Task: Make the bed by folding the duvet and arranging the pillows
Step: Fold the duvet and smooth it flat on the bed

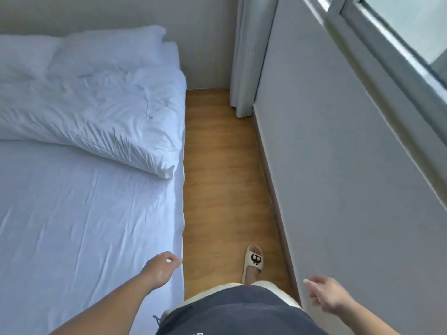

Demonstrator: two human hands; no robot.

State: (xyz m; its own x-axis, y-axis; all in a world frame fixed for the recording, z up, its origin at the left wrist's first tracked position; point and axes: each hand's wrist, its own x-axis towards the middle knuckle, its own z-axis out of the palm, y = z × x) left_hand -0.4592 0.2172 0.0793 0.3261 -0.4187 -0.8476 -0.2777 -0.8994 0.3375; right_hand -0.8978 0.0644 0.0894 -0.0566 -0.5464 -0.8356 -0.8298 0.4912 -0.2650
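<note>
From the head view, the duvet (96, 110) lies folded across the upper bed, just below what seems a pillow (108, 47). Both the left hand (160, 267) and right hand (325, 296) hang loosely curled, holding nothing. Soft, light and floppy, the duvet is probably best gripped at its near corner.

A home bedroom: a white-sheeted bed (84, 201) beside a wood floor (217, 165), curtain (244, 68) and window (399, 32).

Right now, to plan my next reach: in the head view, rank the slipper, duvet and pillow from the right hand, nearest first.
1. Slipper, on the floor just left of the right hand.
2. Duvet, bunched across the bed, ahead and left.
3. Pillow, beyond it at the bed's head.
</note>
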